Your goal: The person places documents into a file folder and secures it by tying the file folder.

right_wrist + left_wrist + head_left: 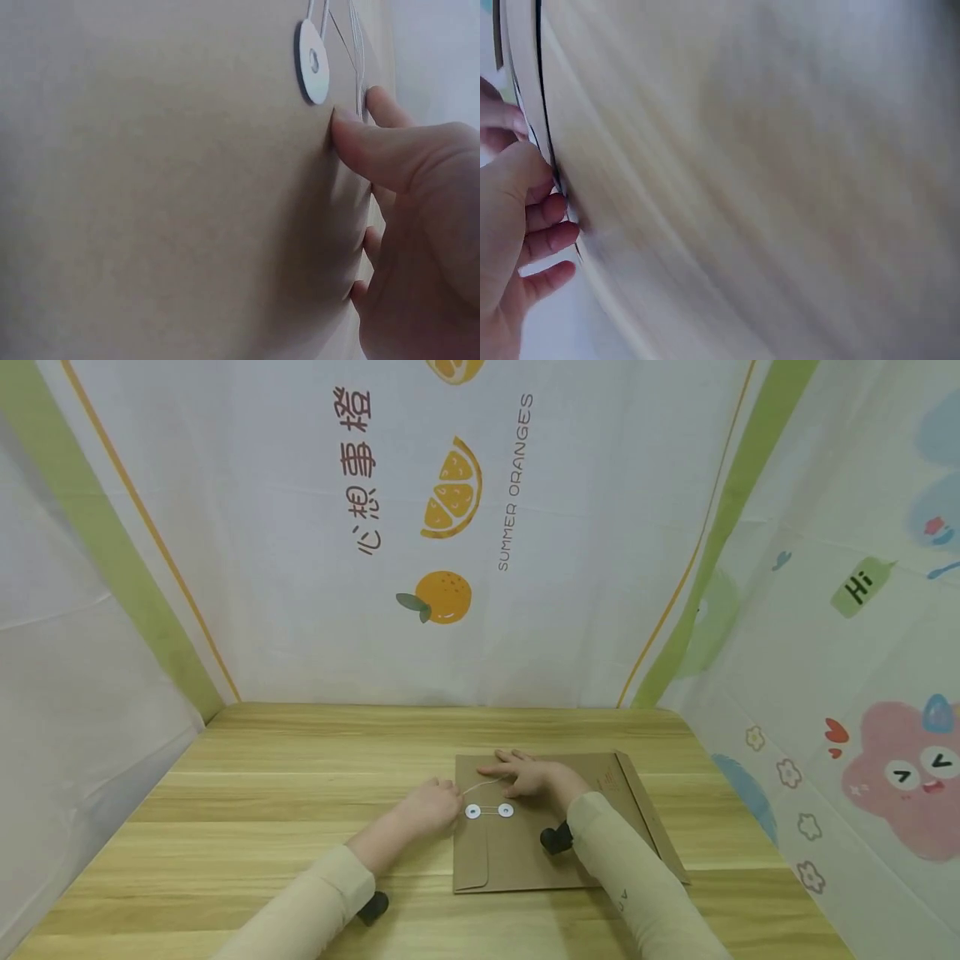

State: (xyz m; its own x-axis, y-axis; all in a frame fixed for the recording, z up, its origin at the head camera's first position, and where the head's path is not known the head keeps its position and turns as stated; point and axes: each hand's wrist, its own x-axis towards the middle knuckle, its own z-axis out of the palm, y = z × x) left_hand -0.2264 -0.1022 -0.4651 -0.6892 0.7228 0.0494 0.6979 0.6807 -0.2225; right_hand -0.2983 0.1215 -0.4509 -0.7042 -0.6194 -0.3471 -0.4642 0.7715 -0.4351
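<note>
A brown kraft envelope (525, 860) lies flat on the table with its flap at the left. White string runs between its two white button discs (489, 811), and a loose length of string (480, 784) stretches from the left hand to beneath the right hand. My left hand (431, 807) is at the envelope's left edge, its curled fingers pinching the string's end. Spread over the upper part of the envelope, my right hand (525, 775) rests with fingers extended. Its thumb (367, 146) touches the paper near one disc (313, 61) in the right wrist view.
The wood-grain table (300, 760) extends around the envelope. Behind it hangs a white cloth (562, 635) printed with oranges, and another printed cloth (810, 660) hangs along the right side. Black wrist cameras (556, 839) are worn on both forearms.
</note>
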